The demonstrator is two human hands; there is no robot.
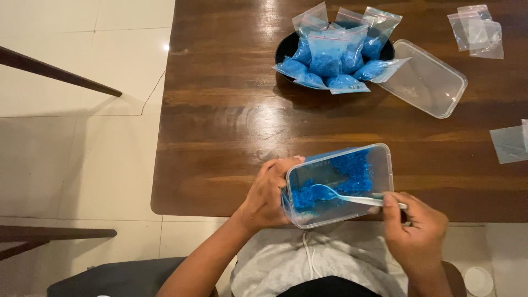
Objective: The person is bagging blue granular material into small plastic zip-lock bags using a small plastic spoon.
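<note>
So left hand [267, 198] fingers grip the clear tub [339, 184] of blue powder [352, 171]; right hand [413, 231] fingers pinch a white spoon [352, 198] inside it.

We see a dark wood table [231, 126], varnished and glossy, with lamp glare on its grain. The tub [340, 184] is clear, smooth plastic, holding a coarse, grainy blue powder [355, 170]; the spoon [352, 198] looks like pale, shiny plastic. The lid [426, 80] is the same clear plastic. The small bags [330, 52] are thin, glossy film. The floor [82, 82] is smooth, pale tile, and our shirt [286, 264] is soft, matt grey cloth.
</note>
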